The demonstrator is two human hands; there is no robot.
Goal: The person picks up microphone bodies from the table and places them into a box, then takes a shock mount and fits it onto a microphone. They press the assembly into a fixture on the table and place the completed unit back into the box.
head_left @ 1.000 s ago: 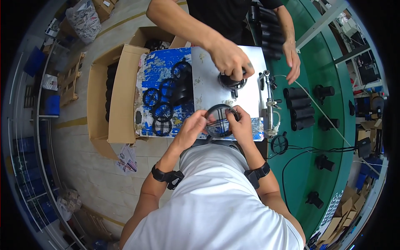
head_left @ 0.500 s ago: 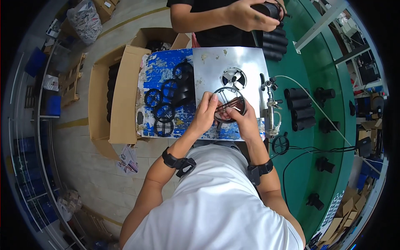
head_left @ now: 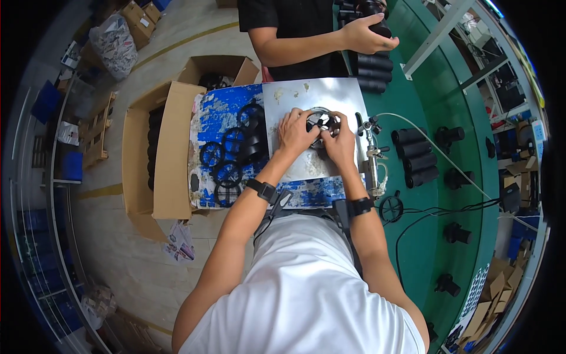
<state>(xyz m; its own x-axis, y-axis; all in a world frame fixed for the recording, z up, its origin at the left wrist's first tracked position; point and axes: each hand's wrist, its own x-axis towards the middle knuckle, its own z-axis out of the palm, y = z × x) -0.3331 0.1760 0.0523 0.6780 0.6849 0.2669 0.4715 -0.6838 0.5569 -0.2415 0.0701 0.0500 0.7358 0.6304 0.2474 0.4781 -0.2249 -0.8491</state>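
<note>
A black spoked plastic ring point(head_left: 317, 113) is down at the round fan-like fixture in the metal plate point(head_left: 289, 162). My left hand point(head_left: 295, 133) curls round its left side, its fingers resting against the plate. From the right, my right hand point(head_left: 341, 140) grips the rim with thumb and fingers. Both thumbs press near the ring's centre, and the hands hide much of the ring and the fixture. Left of the plate, several black rings point(head_left: 227, 173) lie on the scuffed blue board point(head_left: 215, 112), with black cylindrical parts point(head_left: 254, 147) beside them.
Cardboard boxes point(head_left: 171, 153) stand left of the board. A metal valve fitting with a hose point(head_left: 372, 153) is at the plate's right. Black cylinders point(head_left: 415, 156), another ring point(head_left: 391, 209) and cables lie on the green bench point(head_left: 427, 230). Across from me, a co-worker's hand point(head_left: 368, 35) holds a black part.
My hands have brought the ring forward and down from above the plate's near edge onto the round fixture. The co-worker's hands and black part have shifted.
</note>
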